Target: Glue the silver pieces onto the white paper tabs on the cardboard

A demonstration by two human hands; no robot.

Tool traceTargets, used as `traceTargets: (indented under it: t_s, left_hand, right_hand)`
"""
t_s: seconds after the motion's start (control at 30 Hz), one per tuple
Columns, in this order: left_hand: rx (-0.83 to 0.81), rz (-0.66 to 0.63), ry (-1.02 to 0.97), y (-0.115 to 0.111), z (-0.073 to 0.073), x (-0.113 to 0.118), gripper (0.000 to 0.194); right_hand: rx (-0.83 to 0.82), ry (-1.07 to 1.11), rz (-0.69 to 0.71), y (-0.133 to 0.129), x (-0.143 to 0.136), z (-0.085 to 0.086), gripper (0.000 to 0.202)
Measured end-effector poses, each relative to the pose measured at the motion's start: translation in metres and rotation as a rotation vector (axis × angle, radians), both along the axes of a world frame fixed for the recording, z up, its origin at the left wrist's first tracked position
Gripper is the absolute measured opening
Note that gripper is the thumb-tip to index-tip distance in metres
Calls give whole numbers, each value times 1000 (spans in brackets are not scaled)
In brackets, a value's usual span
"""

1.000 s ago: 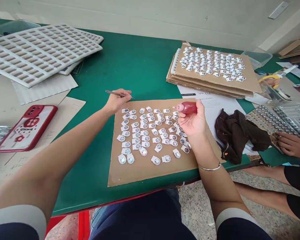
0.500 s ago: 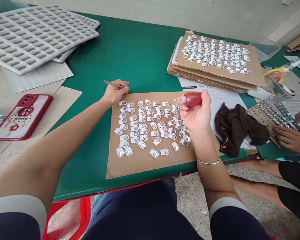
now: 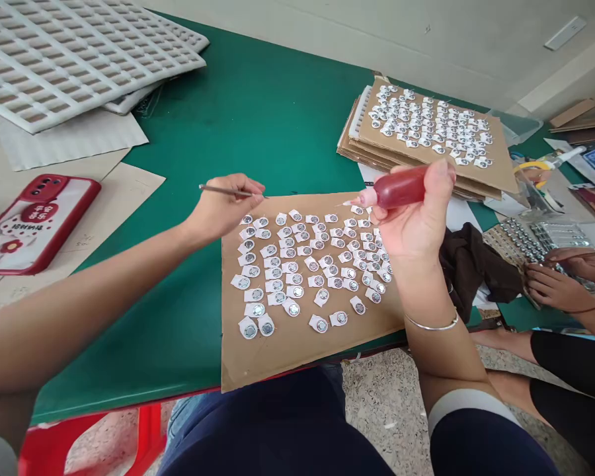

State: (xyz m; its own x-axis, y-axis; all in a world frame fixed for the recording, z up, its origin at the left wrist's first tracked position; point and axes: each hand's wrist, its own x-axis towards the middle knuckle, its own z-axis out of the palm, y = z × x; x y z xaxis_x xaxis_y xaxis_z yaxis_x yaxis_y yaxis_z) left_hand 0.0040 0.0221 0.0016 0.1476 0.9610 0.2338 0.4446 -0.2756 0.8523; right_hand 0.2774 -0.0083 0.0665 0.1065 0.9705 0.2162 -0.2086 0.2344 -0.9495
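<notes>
1 slim tool (image 3: 221, 190) is clamped in the left hand (image 3: 223, 207), by the far-left corner of the cardboard sheet (image 3: 277, 354). White tabs (image 3: 312, 264) are spread on it. 1 red bottle (image 3: 401, 187) is gripped above in the right hand (image 3: 412, 228); light, even squeezing is advised.

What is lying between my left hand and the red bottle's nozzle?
In the head view, the far strip of the cardboard sheet; white disc tabs lie nearer you.
</notes>
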Motion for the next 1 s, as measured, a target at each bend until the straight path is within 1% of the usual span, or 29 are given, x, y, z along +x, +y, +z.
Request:
traceTargets:
  t_s: [0.07, 0.1, 0.17, 0.27, 0.37, 0.43, 0.5, 0.63, 0.9, 1.0]
  left_hand:
    - [66, -12, 63, -21, 6, 13, 13]
    - [122, -26, 80, -30, 5, 18, 12]
    - [176, -83, 100, -45, 0, 24, 11]
    - [283, -155, 129, -56, -14, 25, 10]
    - [368, -217, 189, -58, -24, 22, 11]
    - [363, -256, 204, -57, -27, 20, 10]
    - [340, -282, 199, -55, -27, 18, 9]
    - [309, -301, 191, -55, -26, 17, 9]
    - [321, -382, 296, -58, -22, 18, 15]
    - [328, -381, 325, -59, -21, 19, 14]
  right_hand:
    - [58, 2, -6, 6, -13, 4, 37]
    - [79, 11, -6, 9, -20, 3, 37]
    - [87, -3, -5, 12, -33, -3, 36]
    - [84, -93, -39, 11, -45, -23, 31]
    - [85, -169, -68, 7, -48, -41, 26]
    - [87, -228, -78, 6, -46, -48, 26]
    - [99, -288, -98, 7, -44, -52, 28]
    - [125, -312, -117, 10, -42, -52, 29]
    - [48, -353, -129, 8, -43, -48, 31]
    - [43, -387, -131, 8, -43, -48, 32]
